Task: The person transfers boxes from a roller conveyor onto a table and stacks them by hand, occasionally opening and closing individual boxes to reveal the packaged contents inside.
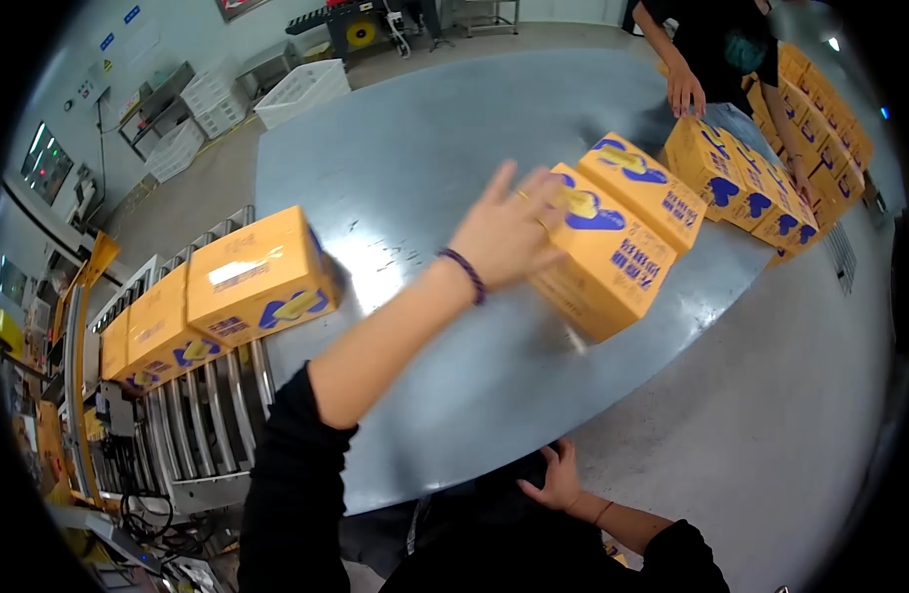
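Observation:
My left hand (509, 232), fingers spread, reaches over the metal table (434, 158) against the left face of a yellow carton (612, 247) with blue printing. Whether the palm presses on it cannot be made out. A second yellow carton (647, 188) stands right behind, side by side with the first. My right hand (558, 479) is low at my waist, by the table's near edge. Its fingers are apart, and nothing shows in it.
Several yellow cartons (257, 277) queue on the roller conveyor (207, 415) at left, the front one on the table. A co-worker (716, 49) handles a carton row (736, 183) at far right, before stacked cartons (820, 119). White crates (301, 94) stand behind.

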Available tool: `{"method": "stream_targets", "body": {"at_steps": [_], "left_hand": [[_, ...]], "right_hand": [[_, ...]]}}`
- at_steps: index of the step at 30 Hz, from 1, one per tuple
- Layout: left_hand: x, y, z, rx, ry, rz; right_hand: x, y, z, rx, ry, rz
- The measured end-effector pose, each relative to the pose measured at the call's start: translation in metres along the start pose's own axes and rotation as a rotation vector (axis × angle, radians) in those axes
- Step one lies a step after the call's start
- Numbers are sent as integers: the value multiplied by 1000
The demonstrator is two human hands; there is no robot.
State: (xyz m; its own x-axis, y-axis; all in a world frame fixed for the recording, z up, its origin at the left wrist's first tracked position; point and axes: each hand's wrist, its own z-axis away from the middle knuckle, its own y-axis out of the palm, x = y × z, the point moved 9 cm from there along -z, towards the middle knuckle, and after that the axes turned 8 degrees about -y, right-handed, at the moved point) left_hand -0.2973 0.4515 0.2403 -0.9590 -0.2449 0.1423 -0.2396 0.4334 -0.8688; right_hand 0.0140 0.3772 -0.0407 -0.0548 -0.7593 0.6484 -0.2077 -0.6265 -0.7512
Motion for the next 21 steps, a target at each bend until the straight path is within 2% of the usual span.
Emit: {"method": "stream_targets", "body": {"at_steps": [2,4,5,7,8,10,12,14,17,19,21], "left_hand": [[75,-17,22,14,-203,-36],[171,-28,69,-27,-537,-125],[212,-30,101,-50,-615,-259],[262,-35,160,546,-1114,-142],[255,-58,161,533,-1124,-138],[219,-104,164,506,-961,-84],[178,-150,177,379,-917,28],[151,-167,210,198,-716,-116],[130,-120,285,306,-684,-39],[100,-122,282,491,-690,39],[63,-119,263,486,-558,53]], "right_hand": [[1,3,2,-6,2,-19],[2,1,-2,-33,-4,-9],[3,2,-3,-35,-13,-10],[5,1,-4,3,-55,56],[4,-2,-6,5,-67,67],[7,1,-5,-1,-58,43],[8,1,-6,-8,-57,23],[7,2,-6,-13,-59,1],[3,5,-3,-19,-70,33],[-2,6,0,-61,-38,-38],[2,4,0,-38,-30,-15]]}}
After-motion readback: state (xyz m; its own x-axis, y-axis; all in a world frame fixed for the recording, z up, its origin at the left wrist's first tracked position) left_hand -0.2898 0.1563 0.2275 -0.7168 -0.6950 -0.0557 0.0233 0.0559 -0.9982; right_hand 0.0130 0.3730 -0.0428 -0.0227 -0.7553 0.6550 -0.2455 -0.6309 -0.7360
